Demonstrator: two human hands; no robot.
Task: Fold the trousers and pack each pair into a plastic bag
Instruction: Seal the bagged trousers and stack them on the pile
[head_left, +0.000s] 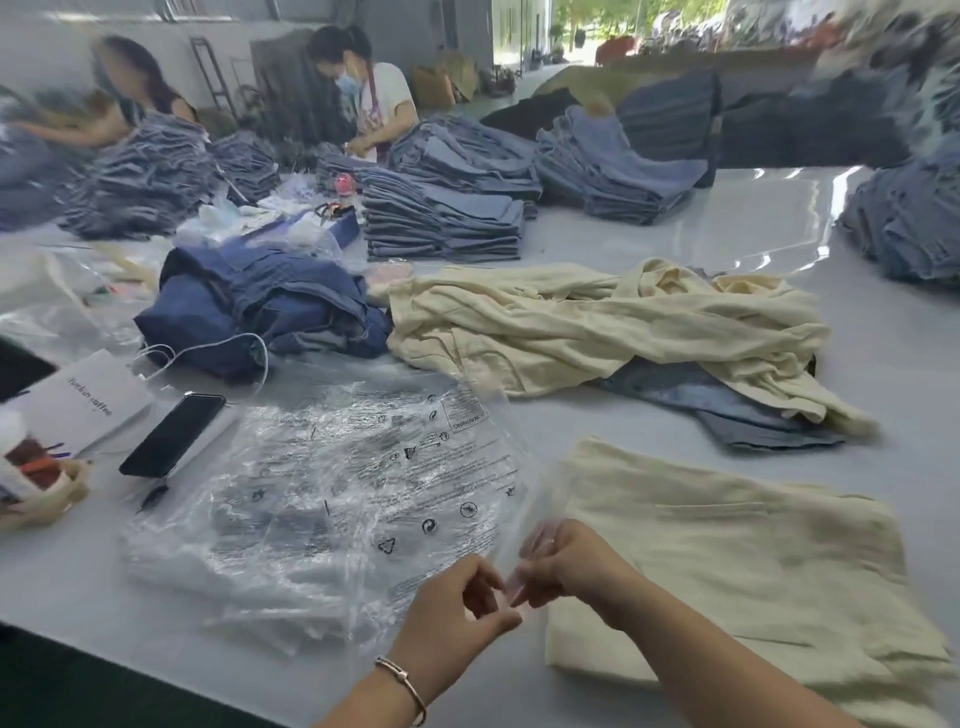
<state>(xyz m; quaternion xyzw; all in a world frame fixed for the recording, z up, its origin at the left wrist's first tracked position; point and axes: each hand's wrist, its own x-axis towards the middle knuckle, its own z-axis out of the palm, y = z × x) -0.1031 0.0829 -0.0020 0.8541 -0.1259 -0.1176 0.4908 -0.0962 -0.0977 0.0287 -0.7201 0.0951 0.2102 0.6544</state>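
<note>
**Ana:** Trousers (727, 561), the folded cream pair, lie flat on the table (675, 218) at the near right, just beside the hands and reaching under the right forearm. I judge them soft and light, a limp cloth that will sag unless both hands go beneath the fold, so the place to take hold is along the near folded edge.

**Bo:** And the bag?

**Ana:** A clear plastic bag (467, 467) with black warning print is lifted off the stack of bags (270, 545) at the near left. It looks thin, slippery and clingy, so its two layers will need teasing apart at the mouth.

**Bo:** What are the hands doing?

**Ana:** Both meet at the bag's near edge. The left hand (457, 603), with a bracelet at the wrist, has its fingers curled and pinches the film. The right hand (566, 566) pinches the same edge from the other side, fingertips almost touching the left's. I take it they are working the mouth open.

**Bo:** So the trousers are not yet in?

**Ana:** No. They sit to the right of the right hand, untouched by either. Behind them an unfolded heap of cream cloth (597, 322) lies over some denim (727, 405), and farther back stand stacks of folded jeans (441, 223).

**Bo:** Anything close to the bags?

**Ana:** A dark phone (174, 434) lies just left of the bag stack.
</note>
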